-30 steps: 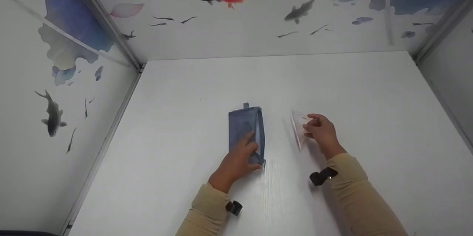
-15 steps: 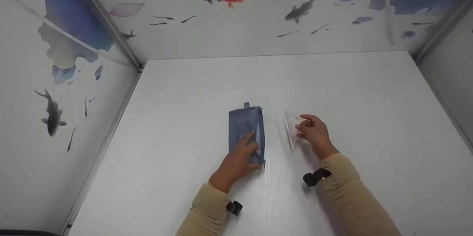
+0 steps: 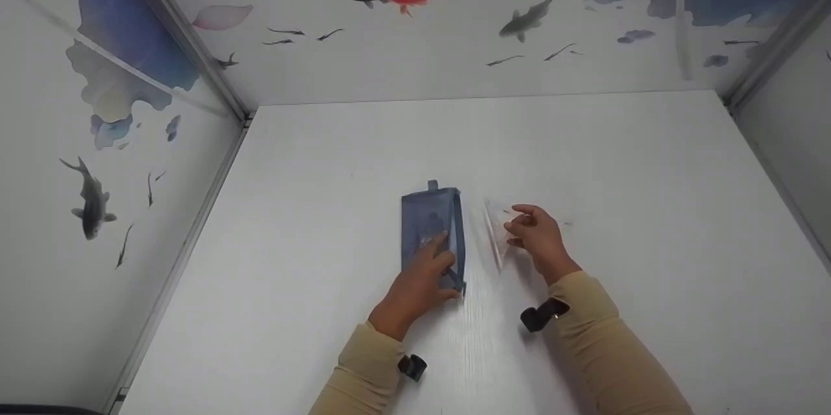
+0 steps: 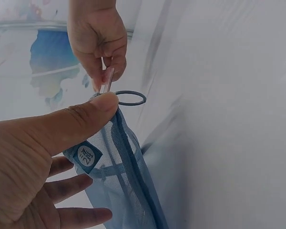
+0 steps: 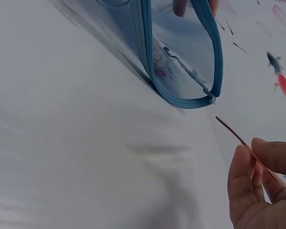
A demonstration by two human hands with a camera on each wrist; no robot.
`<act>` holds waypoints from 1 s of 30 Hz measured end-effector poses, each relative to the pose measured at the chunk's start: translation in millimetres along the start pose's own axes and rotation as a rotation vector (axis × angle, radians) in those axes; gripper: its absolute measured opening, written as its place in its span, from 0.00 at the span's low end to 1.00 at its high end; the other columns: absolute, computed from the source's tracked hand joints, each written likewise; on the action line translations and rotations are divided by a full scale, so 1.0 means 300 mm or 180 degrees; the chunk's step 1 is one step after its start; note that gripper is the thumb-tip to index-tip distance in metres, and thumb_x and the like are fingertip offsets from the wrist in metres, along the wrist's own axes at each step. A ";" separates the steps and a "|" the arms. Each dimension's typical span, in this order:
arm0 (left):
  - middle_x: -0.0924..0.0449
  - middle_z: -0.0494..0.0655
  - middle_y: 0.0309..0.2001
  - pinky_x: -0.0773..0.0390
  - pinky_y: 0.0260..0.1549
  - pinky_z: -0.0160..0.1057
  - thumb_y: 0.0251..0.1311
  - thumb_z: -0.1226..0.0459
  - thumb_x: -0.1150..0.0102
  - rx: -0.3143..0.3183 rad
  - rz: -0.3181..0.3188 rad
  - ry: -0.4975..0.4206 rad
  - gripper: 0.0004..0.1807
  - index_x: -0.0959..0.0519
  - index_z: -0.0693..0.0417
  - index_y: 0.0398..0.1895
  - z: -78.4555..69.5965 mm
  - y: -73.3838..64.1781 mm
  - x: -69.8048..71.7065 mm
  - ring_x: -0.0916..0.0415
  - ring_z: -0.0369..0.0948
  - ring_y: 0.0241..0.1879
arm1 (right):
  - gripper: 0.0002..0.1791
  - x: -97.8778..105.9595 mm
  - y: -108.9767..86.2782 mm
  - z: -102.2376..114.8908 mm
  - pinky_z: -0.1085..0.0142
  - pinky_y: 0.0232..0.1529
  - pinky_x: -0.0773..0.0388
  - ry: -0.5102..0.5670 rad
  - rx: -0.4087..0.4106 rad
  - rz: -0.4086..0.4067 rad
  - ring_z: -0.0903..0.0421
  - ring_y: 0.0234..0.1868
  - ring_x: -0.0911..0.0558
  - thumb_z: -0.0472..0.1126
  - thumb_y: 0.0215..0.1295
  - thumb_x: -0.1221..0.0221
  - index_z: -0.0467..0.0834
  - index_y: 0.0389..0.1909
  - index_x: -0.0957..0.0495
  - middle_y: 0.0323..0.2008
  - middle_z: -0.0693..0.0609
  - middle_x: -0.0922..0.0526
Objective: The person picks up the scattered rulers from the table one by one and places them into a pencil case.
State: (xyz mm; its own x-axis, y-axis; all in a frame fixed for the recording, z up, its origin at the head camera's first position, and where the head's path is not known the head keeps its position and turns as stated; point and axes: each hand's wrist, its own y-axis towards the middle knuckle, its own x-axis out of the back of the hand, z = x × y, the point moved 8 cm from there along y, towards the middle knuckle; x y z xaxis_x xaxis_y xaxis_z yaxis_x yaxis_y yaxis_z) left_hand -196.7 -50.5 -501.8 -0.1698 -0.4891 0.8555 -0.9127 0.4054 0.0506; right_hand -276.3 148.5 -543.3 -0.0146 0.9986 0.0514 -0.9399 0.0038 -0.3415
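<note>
A blue mesh zip pencil case (image 3: 419, 213) lies upright on its side on the white table, its zipped mouth facing right. My left hand (image 3: 419, 285) holds it by the near part, the thumb (image 4: 81, 119) at the zip edge and the fingers spread along the mesh. In the right wrist view the pencil case (image 5: 181, 102) gapes, with a clear item (image 5: 162, 62) inside that I cannot identify. Just right of the mouth, apart from it, my right hand (image 3: 539, 239) pinches a thin clear pinkish set square (image 3: 495, 233) between thumb and fingers. Edge-on, the set square (image 5: 240, 139) looks like a line.
White table (image 3: 311, 162) surrounds both hands. Printed panels with fish close it in at the back (image 3: 454, 64) and the left (image 3: 71, 259). A wall (image 3: 792, 129) stands at the right. Black cameras are worn on both wrists.
My right hand has moved left with the set square, bringing it closer to the pencil case's mouth. The left hand and pencil case have stayed in place.
</note>
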 end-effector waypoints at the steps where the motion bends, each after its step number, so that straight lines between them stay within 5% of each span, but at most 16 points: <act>1: 0.43 0.55 0.72 0.26 0.53 0.48 0.47 0.61 0.25 -0.0003 -0.0006 0.0010 0.23 0.32 0.49 0.38 -0.001 0.000 0.001 0.41 0.56 0.69 | 0.26 -0.006 -0.001 0.001 0.70 0.39 0.22 0.0011 0.0010 0.0011 0.61 0.37 0.24 0.31 0.67 0.44 0.34 0.65 0.37 0.39 0.50 0.28; 30: 0.41 0.56 0.71 0.24 0.50 0.47 0.46 0.60 0.25 -0.0008 -0.0025 0.0137 0.23 0.30 0.49 0.38 -0.011 0.002 0.006 0.38 0.57 0.67 | 0.25 -0.100 -0.019 -0.009 0.69 0.36 0.21 -0.0009 0.0002 -0.0013 0.58 0.36 0.24 0.28 0.64 0.43 0.35 0.62 0.33 0.39 0.48 0.27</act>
State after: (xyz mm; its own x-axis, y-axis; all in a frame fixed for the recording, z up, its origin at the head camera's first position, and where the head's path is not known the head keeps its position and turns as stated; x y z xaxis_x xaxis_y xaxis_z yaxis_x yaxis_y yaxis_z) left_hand -196.4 -48.7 -498.6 -0.1465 -0.4587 0.8764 -0.9130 0.4037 0.0587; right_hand -269.5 118.5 -545.5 -0.0118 0.9984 0.0554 -0.9401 0.0078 -0.3408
